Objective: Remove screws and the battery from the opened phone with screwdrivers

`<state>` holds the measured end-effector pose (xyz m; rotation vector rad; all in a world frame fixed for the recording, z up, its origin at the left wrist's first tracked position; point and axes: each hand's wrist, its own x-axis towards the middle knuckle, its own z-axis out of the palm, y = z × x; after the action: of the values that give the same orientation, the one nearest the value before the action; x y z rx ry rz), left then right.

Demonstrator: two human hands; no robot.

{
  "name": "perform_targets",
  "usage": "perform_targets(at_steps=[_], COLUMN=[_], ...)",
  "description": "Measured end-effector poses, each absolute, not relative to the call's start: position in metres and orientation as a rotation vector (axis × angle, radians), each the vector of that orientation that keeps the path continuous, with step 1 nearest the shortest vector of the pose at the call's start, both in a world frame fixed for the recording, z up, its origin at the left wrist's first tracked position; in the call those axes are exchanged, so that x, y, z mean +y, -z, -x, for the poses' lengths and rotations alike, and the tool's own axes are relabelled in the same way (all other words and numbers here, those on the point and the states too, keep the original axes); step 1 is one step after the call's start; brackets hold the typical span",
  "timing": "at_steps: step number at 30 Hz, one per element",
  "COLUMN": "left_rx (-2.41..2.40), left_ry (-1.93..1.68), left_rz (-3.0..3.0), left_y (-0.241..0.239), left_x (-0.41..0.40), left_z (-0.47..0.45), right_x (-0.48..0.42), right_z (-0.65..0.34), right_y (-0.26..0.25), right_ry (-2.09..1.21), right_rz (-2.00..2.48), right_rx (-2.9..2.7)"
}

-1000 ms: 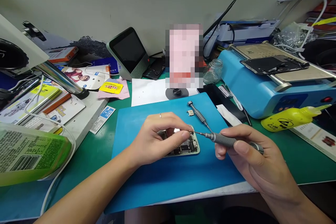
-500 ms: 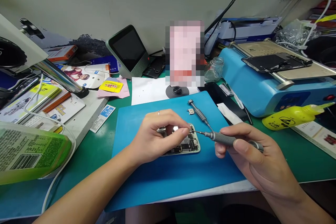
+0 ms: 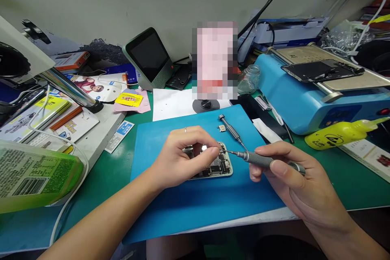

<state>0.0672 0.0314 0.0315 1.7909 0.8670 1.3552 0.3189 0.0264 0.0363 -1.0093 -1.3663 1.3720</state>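
My right hand [image 3: 289, 170] is closed round the grey knurled handle of a precision screwdriver [image 3: 258, 159], held almost level with its thin tip pointing left. My left hand [image 3: 189, 156] hovers over an opened smartphone [image 3: 217, 166], thumb and forefinger pinched together at the screwdriver's tip. Whatever lies in that pinch is too small to name. The phone's circuit boards show at its right end; my left hand hides much of the rest. Behind it on the blue mat [image 3: 183, 215] lie a second screwdriver [image 3: 230, 129] and a small metal SIM card tray or reader [image 3: 222, 128].
A blue machine [image 3: 286, 101] carries a detached phone screen [image 3: 321, 71] at the right, behind a yellow squeeze bottle [image 3: 335, 135]. A glass jar [image 3: 249, 79] and a smart display [image 3: 148, 59] stand at the back. Left are a green package [image 3: 39, 176] and a metal stand [image 3: 71, 89].
Both hands and the screwdriver keep nearly the same pose over the phone. The view has shifted very slightly.
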Motion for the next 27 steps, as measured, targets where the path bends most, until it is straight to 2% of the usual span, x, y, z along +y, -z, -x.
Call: perform_targets(at_steps=[27], left_rx=[0.872], left_ry=[-1.331], left_rz=[-1.808], left_y=[-0.0323], left_x=[0.032], left_z=[-0.0652], right_x=[0.0268], right_z=[-0.3184], right_y=[-0.0366], right_ry=[-1.375], right_rz=[0.98], right_rx=[-1.359])
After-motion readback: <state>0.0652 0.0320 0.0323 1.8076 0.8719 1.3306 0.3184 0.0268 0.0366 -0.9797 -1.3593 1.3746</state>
